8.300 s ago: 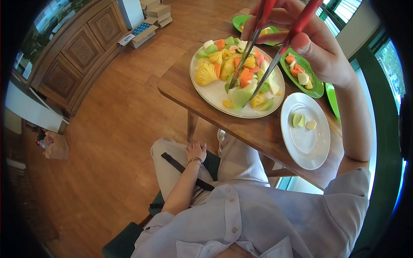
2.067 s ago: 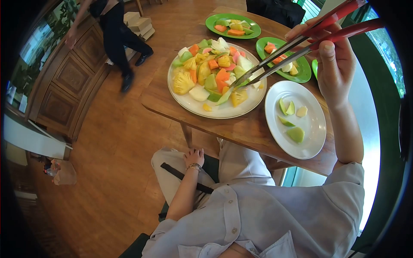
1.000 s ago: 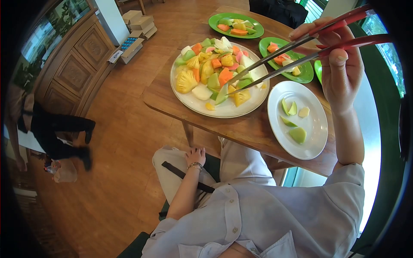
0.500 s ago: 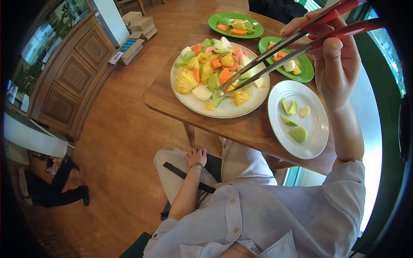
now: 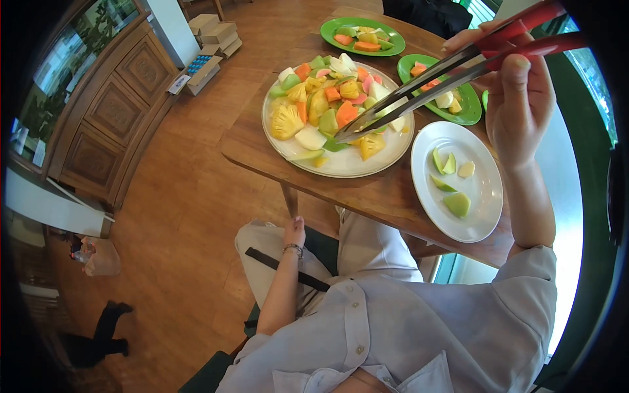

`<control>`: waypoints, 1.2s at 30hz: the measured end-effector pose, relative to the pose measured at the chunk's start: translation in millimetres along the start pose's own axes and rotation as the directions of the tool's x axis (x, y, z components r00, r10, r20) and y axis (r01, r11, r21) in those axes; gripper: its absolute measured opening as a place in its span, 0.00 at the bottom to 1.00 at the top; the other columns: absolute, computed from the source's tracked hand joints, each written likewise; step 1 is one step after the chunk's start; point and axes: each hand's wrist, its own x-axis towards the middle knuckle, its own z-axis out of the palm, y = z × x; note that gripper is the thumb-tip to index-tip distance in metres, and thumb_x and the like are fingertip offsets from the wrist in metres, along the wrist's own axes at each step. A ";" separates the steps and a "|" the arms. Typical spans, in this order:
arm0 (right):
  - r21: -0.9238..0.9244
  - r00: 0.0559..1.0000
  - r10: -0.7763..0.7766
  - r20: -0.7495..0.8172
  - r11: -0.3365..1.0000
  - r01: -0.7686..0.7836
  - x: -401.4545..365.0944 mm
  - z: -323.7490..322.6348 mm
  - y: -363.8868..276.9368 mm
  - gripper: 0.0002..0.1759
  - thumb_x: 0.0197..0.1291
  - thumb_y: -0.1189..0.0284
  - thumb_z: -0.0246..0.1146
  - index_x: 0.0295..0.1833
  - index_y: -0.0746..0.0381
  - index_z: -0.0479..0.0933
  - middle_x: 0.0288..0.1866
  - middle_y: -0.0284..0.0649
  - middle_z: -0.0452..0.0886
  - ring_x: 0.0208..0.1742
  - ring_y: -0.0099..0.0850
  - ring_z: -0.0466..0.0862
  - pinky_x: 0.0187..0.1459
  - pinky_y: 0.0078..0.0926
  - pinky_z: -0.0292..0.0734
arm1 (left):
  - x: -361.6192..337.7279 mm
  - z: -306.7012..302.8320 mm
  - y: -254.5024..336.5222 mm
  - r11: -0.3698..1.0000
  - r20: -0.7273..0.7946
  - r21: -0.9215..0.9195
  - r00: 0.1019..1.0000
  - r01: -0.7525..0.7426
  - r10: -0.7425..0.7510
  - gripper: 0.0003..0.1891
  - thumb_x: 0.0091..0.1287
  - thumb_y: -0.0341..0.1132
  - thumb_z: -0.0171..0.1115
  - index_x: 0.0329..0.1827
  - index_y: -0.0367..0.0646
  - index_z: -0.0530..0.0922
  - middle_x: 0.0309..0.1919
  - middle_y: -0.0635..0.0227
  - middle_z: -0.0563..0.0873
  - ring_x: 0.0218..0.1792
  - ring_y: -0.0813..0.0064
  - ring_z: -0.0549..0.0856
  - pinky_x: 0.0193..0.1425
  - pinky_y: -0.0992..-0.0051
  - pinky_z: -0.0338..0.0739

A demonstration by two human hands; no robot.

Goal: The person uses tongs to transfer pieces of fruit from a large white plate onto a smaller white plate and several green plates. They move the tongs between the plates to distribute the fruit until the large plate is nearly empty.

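Observation:
Metal tongs (image 5: 432,88) with red handles are in my right hand (image 5: 521,98), its fingers wrapped round them at the upper right. The tong tips are nearly together on green and yellow fruit pieces near the front of the large white plate (image 5: 386,167). That plate holds a heap of cut fruit, with pineapple (image 5: 286,122) at its left. My left hand (image 5: 296,230) is raised slightly over my knee, fingers curled, with nothing visible in it. Right of the big plate, a white oval plate (image 5: 483,196) carries several green wedges and a pale piece.
Two green plates (image 5: 331,46) (image 5: 468,116) of cut fruit stand at the back of the wooden table (image 5: 252,141). Cardboard boxes (image 5: 216,36) sit by a pillar. At the lower left are a paper bag (image 5: 103,257) and a person's dark-clad legs (image 5: 108,321).
The tong tips have come closer together on the fruit. My left hand has lifted from flat on the knee and curled. The person at the lower left has moved down in view, uncovering the bag.

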 end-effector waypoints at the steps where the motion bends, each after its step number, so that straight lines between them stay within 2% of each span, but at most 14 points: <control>1: 0.003 1.000 0.003 -0.001 1.000 -0.003 -1.0 -2.4 1.4 0.21 0.63 0.64 0.39 0.50 0.73 0.59 0.41 0.56 0.72 0.42 0.37 0.76 0.41 0.25 0.76 | -0.2 -0.9 -2.4 0.973 -0.103 -0.224 0.994 -0.062 0.040 0.22 0.60 0.52 0.38 0.43 0.46 0.74 0.38 0.66 0.80 0.44 0.60 0.76 0.56 0.56 0.56; 2: 0.010 1.000 0.004 0.003 1.000 -0.004 -0.2 -0.9 1.4 0.21 0.63 0.64 0.39 0.50 0.73 0.59 0.41 0.56 0.72 0.42 0.37 0.76 0.41 0.25 0.76 | -0.5 -1.2 -4.3 0.973 -0.107 -0.224 0.994 -0.056 0.033 0.22 0.60 0.52 0.38 0.43 0.46 0.74 0.38 0.66 0.80 0.44 0.60 0.76 0.56 0.56 0.56; 4: 0.037 1.000 0.013 -0.017 0.999 -0.012 2.2 3.7 -3.1 0.23 0.63 0.63 0.37 0.51 0.73 0.58 0.41 0.56 0.72 0.42 0.38 0.76 0.42 0.26 0.76 | -2.8 -3.2 -1.2 0.999 0.065 -0.033 0.998 -0.012 0.014 0.21 0.60 0.52 0.40 0.43 0.48 0.73 0.43 0.64 0.77 0.49 0.63 0.73 0.58 0.57 0.54; 5: 0.053 0.997 0.079 -0.021 0.996 -0.078 1.0 6.5 -6.3 0.24 0.63 0.61 0.36 0.51 0.73 0.58 0.42 0.57 0.71 0.43 0.39 0.76 0.42 0.28 0.76 | -7.1 -4.0 5.3 0.999 0.060 -0.039 0.998 0.003 -0.001 0.21 0.60 0.52 0.40 0.43 0.48 0.73 0.43 0.64 0.77 0.49 0.63 0.73 0.58 0.57 0.54; 7: 0.055 0.998 0.065 0.013 0.996 -0.065 1.2 17.1 -7.5 0.24 0.63 0.61 0.36 0.51 0.74 0.57 0.42 0.57 0.71 0.43 0.40 0.76 0.43 0.28 0.76 | -15.1 -3.8 19.3 0.899 0.214 0.421 0.976 -0.120 0.030 0.22 0.59 0.53 0.40 0.49 0.51 0.72 0.53 0.63 0.70 0.57 0.64 0.64 0.61 0.57 0.48; 8: 0.042 0.998 0.047 0.036 0.998 -0.048 2.2 22.6 -7.1 0.24 0.63 0.61 0.37 0.51 0.74 0.57 0.42 0.58 0.71 0.43 0.40 0.75 0.43 0.29 0.76 | -19.5 -2.9 24.1 0.901 0.209 0.421 0.978 -0.110 0.022 0.22 0.59 0.53 0.40 0.49 0.51 0.72 0.53 0.63 0.70 0.57 0.64 0.64 0.61 0.57 0.48; 10: 0.031 0.996 -0.016 0.082 0.999 0.013 4.0 31.1 -2.1 0.24 0.62 0.62 0.39 0.51 0.75 0.57 0.41 0.58 0.70 0.43 0.38 0.75 0.43 0.28 0.75 | -25.5 -1.1 29.8 0.776 0.216 0.615 0.976 -0.140 0.005 0.23 0.58 0.55 0.42 0.52 0.55 0.69 0.60 0.68 0.60 0.61 0.65 0.57 0.62 0.59 0.45; 11: 0.006 0.997 -0.008 0.080 1.000 0.008 3.2 34.0 0.7 0.23 0.62 0.63 0.40 0.51 0.74 0.57 0.42 0.58 0.71 0.43 0.38 0.75 0.43 0.27 0.75 | -22.3 0.4 27.1 0.788 0.240 0.601 0.971 -0.134 -0.018 0.25 0.57 0.57 0.41 0.53 0.55 0.68 0.62 0.69 0.57 0.62 0.64 0.55 0.63 0.56 0.42; 16: -0.067 0.997 0.031 0.070 0.997 -0.026 3.0 48.9 8.2 0.21 0.62 0.66 0.41 0.51 0.74 0.57 0.42 0.54 0.72 0.42 0.35 0.76 0.42 0.26 0.75 | -22.6 -2.3 26.0 0.804 0.240 0.579 0.971 -0.135 -0.010 0.24 0.57 0.56 0.41 0.53 0.56 0.68 0.61 0.71 0.59 0.61 0.64 0.56 0.63 0.56 0.42; 27: -0.009 0.999 -0.005 0.051 1.000 0.006 7.5 41.8 6.7 0.19 0.62 0.67 0.41 0.48 0.74 0.59 0.38 0.56 0.73 0.40 0.37 0.77 0.37 0.24 0.77 | -19.9 0.5 25.1 0.797 0.244 0.587 0.970 -0.140 -0.009 0.23 0.58 0.55 0.41 0.52 0.56 0.70 0.60 0.73 0.61 0.61 0.66 0.58 0.62 0.52 0.42; 31: -0.014 0.999 0.038 -0.032 0.999 -0.038 4.1 15.4 -2.2 0.21 0.63 0.64 0.39 0.49 0.74 0.60 0.40 0.56 0.72 0.40 0.39 0.77 0.41 0.30 0.77 | -19.0 -0.8 24.3 0.811 0.276 0.566 0.961 -0.147 -0.018 0.24 0.58 0.56 0.40 0.53 0.55 0.68 0.61 0.72 0.60 0.61 0.63 0.56 0.62 0.52 0.40; 33: -0.043 0.982 0.077 -0.171 0.995 -0.086 -7.6 -9.6 -8.0 0.23 0.62 0.62 0.40 0.51 0.73 0.60 0.42 0.57 0.71 0.43 0.41 0.76 0.44 0.32 0.75 | -19.9 -4.0 29.3 0.819 0.320 0.548 0.947 -0.171 -0.016 0.26 0.57 0.57 0.40 0.55 0.54 0.67 0.61 0.70 0.59 0.62 0.60 0.54 0.63 0.52 0.39; 35: -0.112 0.973 0.094 -0.213 0.986 -0.120 -12.5 -29.6 -22.6 0.25 0.62 0.60 0.41 0.52 0.73 0.60 0.43 0.57 0.71 0.46 0.42 0.74 0.45 0.33 0.74 | -25.2 -11.6 39.9 0.779 0.358 0.597 0.932 -0.189 -0.048 0.35 0.48 0.65 0.47 0.56 0.55 0.66 0.62 0.69 0.57 0.63 0.58 0.52 0.63 0.52 0.39; 36: -0.144 0.969 0.088 -0.231 0.982 -0.124 -13.1 -29.7 -32.5 0.25 0.61 0.60 0.42 0.51 0.72 0.61 0.44 0.56 0.71 0.46 0.42 0.75 0.45 0.34 0.74 | -26.8 -14.4 43.5 0.779 0.375 0.592 0.926 -0.208 -0.038 0.35 0.48 0.65 0.47 0.56 0.55 0.66 0.62 0.69 0.57 0.63 0.58 0.52 0.63 0.52 0.39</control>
